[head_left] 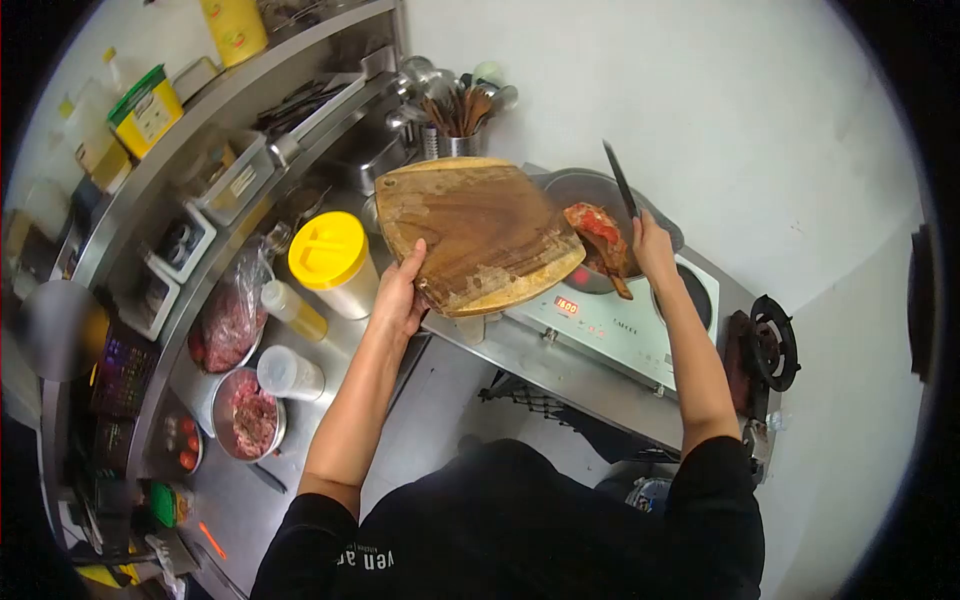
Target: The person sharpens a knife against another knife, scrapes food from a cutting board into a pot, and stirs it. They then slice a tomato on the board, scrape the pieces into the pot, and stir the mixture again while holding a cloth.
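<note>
My left hand (402, 290) grips the near left edge of a wooden cutting board (480, 230), thumb on top. The board is held tilted over the counter, its right end by the rim of a dark pan (570, 187). My right hand (653, 243) is closed on a knife (619, 178), whose blade points up and away over the pan. Red, wet-looking food (592, 220) lies in the pan around a wooden spatula (618, 283), whose handle sticks out toward me. I cannot make out the exact food. Part of the pan is hidden behind the board.
The pan stands on a white induction cooker (610, 325) reading 1600. To the left are a yellow-lidded container (330, 250), a bottle of yellow liquid (294, 310), a bowl of raw meat (250, 415) and a bagged lump of meat (228, 325). A utensil holder (458, 146) stands behind the board.
</note>
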### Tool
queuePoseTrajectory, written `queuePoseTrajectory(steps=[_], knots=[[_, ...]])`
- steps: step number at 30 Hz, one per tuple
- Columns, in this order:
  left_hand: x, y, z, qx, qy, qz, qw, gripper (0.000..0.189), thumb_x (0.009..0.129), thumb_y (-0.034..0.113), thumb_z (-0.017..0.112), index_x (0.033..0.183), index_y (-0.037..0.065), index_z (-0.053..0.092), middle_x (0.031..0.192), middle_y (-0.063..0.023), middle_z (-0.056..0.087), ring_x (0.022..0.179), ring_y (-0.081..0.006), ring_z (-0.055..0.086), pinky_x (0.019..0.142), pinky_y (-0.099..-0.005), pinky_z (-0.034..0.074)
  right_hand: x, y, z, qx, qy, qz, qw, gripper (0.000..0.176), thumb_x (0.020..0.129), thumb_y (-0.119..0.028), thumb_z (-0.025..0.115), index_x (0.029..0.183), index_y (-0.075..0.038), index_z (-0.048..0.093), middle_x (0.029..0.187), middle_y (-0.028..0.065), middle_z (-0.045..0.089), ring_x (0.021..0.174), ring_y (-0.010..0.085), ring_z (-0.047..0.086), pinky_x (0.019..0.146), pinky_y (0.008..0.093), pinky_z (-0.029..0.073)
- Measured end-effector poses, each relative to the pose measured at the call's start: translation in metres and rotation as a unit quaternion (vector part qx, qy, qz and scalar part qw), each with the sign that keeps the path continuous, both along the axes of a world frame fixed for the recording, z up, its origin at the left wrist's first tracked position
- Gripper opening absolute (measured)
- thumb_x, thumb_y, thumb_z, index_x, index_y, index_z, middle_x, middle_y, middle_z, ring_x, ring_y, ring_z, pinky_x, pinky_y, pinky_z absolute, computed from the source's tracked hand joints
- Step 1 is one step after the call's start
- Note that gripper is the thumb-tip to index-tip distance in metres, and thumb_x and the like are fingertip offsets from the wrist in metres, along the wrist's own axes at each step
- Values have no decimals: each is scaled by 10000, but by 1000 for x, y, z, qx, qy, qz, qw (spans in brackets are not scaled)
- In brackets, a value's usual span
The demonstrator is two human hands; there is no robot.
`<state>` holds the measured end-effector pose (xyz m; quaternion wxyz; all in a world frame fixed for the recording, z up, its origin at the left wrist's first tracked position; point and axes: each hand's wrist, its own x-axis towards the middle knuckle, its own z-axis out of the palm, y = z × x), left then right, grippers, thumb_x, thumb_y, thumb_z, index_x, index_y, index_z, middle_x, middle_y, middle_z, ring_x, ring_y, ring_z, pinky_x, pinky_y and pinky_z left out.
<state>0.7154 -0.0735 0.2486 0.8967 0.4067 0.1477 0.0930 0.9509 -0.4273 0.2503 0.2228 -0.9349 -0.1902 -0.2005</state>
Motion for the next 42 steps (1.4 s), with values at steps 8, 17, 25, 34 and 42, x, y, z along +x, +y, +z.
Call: queuePoseTrajectory(steps=[8,17,25,34,42], knots=[[-163,50,-24,27,3,68,997,585,903,371,614,1305,-18,442,1242,-143,574,1118,-252,575,956,-415,477,-139,92,59,67,157,75,982,359,972,-213,484,1257,-6,551,929,206,669,805,185,673,692,317,505],[-546,57,-116,-21,55,384,921,564,912,311,607,1339,7,401,1264,-107,549,1115,-220,570,933,-406,482,-429,293,-6,31,-11,643,766,353,844,-141,670,1177,-62,581,901,144,625,793,310,619,712,375,505],[-770,21,-216,-14,145,516,844,552,900,332,626,1327,37,439,1250,-102,564,1140,-255,556,963,-424,458,-643,399,-181,-49,249,738,625,427,858,-75,569,1261,-17,442,1042,210,564,995,370,566,858,430,466],[-799,117,-274,263,632,208,699,699,891,600,438,1133,-37,596,1012,-235,652,973,-377,635,826,-456,506,-711,444,-251,-183,145,759,608,521,872,-77,476,1386,-83,393,1123,205,559,1044,382,530,897,460,449],[-717,119,-281,510,627,435,398,677,821,317,669,1290,-103,421,1255,-359,447,1216,-479,423,1020,-481,376,-544,365,-157,-55,190,655,730,347,855,-81,614,1189,4,581,1181,218,570,1116,375,535,967,424,423]])
